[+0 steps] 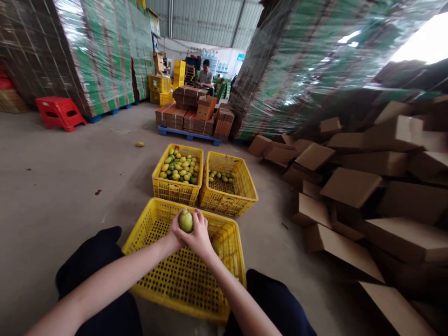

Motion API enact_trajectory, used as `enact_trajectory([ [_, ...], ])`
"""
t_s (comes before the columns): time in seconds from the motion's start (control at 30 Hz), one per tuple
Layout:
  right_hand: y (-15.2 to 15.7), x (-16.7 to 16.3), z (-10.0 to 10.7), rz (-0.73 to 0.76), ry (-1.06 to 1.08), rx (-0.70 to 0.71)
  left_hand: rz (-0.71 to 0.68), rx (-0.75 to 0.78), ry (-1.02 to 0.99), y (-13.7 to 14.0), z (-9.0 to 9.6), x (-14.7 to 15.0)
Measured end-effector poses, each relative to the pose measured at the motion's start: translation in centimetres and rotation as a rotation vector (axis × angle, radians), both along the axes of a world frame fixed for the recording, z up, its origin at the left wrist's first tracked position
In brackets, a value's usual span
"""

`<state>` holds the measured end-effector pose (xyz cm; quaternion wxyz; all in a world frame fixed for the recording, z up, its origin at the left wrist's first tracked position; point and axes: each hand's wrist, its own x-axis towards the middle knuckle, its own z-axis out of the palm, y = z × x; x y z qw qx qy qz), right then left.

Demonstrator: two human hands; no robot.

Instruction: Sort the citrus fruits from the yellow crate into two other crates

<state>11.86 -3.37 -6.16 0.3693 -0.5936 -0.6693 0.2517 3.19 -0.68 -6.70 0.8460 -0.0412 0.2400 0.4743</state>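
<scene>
A single green-yellow lemon (185,221) is held upright between my two hands. My left hand (177,227) wraps it from the left, and my right hand (199,231) closes round its right side, fingers curled behind. Both hands are over the far part of a yellow perforated crate (168,298) that stands between my knees. Partly hidden by my right wrist, a blurred greenish fruit (216,245) lies in that crate. Just beyond stand a yellow crate (175,192) full of green and yellow lemons (180,165) and another crate (227,201) with several lemons (221,176) at its far end.
Open cardboard boxes (350,186) lie heaped on the right. Flattened cartons (191,116) sit on a blue pallet (189,135) ahead. Wrapped stacks rise on both sides. A red stool (60,112) stands at left, a loose yellow fruit (140,144) on the floor. A person (206,77) is farther back.
</scene>
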Motion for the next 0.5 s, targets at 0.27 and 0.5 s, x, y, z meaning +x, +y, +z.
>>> enact_trajectory([
  [0.27,-1.0,0.7,2.7,0.215,0.015,0.101,-0.062,0.153,0.019,-0.1,2.1,-1.1],
  [0.5,-1.5,0.8,5.4,0.292,0.608,-0.047,0.107,-0.009,0.177,2.4,3.4,-2.5],
])
